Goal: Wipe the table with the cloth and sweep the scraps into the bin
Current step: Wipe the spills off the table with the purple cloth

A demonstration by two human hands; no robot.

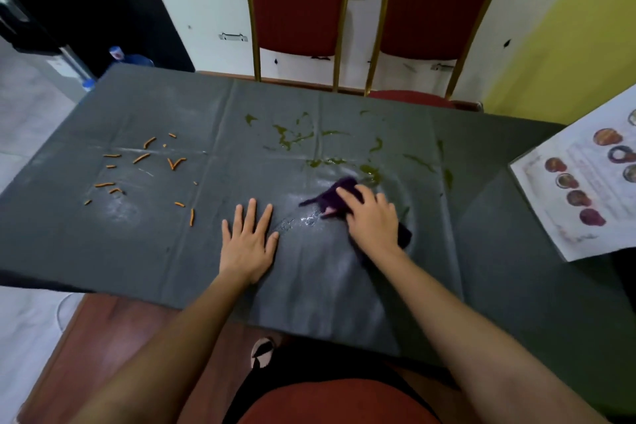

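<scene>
While the left hand (248, 242) is lying flat and spread on the desk (144, 244), the right hand (372, 217) is pressing the cloth (339, 198), its length running diagonally toward the far-left green smears (296, 138).

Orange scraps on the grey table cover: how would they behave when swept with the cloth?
The thin orange stick-shaped scraps look light and loose, so they would probably scatter or roll. The creased grey plastic table cover might snag some.
</scene>
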